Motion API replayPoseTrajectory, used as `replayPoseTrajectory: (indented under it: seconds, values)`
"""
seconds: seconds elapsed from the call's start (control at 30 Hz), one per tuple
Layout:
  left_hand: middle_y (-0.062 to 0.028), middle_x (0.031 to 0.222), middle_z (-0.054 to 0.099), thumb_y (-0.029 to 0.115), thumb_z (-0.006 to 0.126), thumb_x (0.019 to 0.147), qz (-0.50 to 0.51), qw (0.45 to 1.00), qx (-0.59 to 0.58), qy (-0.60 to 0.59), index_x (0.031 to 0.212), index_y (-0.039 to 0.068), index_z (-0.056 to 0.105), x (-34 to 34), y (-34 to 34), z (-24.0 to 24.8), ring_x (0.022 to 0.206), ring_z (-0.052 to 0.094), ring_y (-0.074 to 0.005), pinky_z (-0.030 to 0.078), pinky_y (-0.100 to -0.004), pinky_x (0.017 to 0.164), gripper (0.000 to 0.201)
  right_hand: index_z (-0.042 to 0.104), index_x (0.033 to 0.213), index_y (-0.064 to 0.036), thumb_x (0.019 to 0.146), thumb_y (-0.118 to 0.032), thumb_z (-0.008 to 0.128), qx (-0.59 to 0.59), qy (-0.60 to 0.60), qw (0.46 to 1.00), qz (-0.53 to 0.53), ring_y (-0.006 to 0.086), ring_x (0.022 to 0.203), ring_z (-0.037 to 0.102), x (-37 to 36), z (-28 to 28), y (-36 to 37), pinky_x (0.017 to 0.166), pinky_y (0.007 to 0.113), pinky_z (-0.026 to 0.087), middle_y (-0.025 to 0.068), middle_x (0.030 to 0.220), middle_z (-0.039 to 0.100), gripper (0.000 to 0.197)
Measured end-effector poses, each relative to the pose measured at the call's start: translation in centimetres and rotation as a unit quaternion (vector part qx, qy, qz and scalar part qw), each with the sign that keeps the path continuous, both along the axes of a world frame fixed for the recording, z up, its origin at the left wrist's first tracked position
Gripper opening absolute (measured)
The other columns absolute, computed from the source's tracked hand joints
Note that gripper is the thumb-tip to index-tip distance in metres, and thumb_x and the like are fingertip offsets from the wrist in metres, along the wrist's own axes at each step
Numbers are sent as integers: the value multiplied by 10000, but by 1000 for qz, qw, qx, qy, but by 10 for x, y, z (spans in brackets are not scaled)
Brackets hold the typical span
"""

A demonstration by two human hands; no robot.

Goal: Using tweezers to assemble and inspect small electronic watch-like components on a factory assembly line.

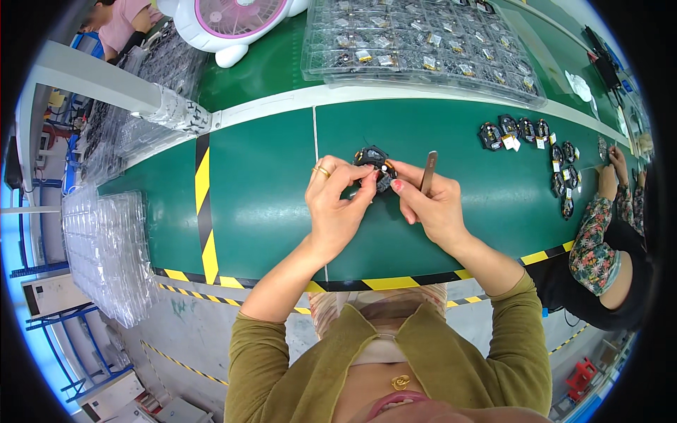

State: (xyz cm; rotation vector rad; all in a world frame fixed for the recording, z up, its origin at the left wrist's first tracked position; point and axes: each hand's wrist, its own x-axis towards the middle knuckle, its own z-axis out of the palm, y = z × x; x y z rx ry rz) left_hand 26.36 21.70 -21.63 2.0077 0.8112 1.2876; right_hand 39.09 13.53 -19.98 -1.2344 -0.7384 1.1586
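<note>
Over the green work surface I hold a small black electronic assembly with a rounded outline and some orange and white bits. My left hand is closed, thumb and fingertips pinching its left side. From the other side my right hand touches the assembly with thumb and index finger. A pair of metal tweezers stands up between that hand's fingers, tilted slightly. The fingertips hide part of the assembly, so the exact point they work on cannot be made out.
Similar black assemblies with white tags lie at the right. Behind the bench edge stand a clear compartment tray of parts and a white-and-pink fan. Clear trays are stacked left, near a white post. A co-worker's hand is at far right.
</note>
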Motion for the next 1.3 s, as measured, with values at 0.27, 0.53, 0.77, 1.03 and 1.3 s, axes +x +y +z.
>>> replayPoseTrajectory:
  seconds: [0.27, 0.53, 0.77, 1.03, 1.3]
  values:
    - [-33, 624, 497, -42, 695, 591, 15, 997, 79, 1, 699, 51, 591, 0, 0, -1, 572, 476, -179, 366, -289, 523, 177, 609, 1005, 11, 832, -74, 569, -8, 7, 1000, 7, 22, 452, 407, 2, 1, -3, 393, 181, 304, -19, 577, 505, 197]
    - [-38, 618, 490, -45, 689, 592, 8, 997, 78, 5, 682, 43, 570, 1, -2, 1, 551, 467, -185, 358, -290, 498, 173, 608, 1032, -10, 814, -17, 567, 129, -75, 989, 14, 11, 434, 371, 9, -17, -3, 374, 179, 281, 9, 696, 587, 222]
    - [-58, 676, 505, -23, 701, 603, 24, 998, 52, 11, 680, 40, 534, 2, -2, 4, 571, 477, -190, 379, -286, 508, 195, 465, 537, 6, 794, 16, 578, 64, -124, 990, 25, 4, 436, 375, 12, -6, 0, 357, 183, 289, 146, 1018, 612, 282]
    - [-66, 812, 577, -25, 675, 672, -17, 999, 5, 28, 907, 34, 620, -2, -1, 5, 632, 507, -141, 413, -244, 513, 248, 276, 532, -31, 796, 52, 534, 76, -107, 991, 36, 37, 514, 241, 9, 5, 1, 960, 337, 395, -48, 512, 245, 379]
    - [-74, 824, 558, 15, 570, 796, -81, 942, -322, 39, 978, 6, 522, -3, 7, 1, 559, 501, -62, 402, -204, 432, 188, 474, 736, -7, 815, -95, 592, -34, -144, 989, 3, 21, 516, 307, 14, 3, 5, 519, 187, 356, -60, 537, 365, 166]
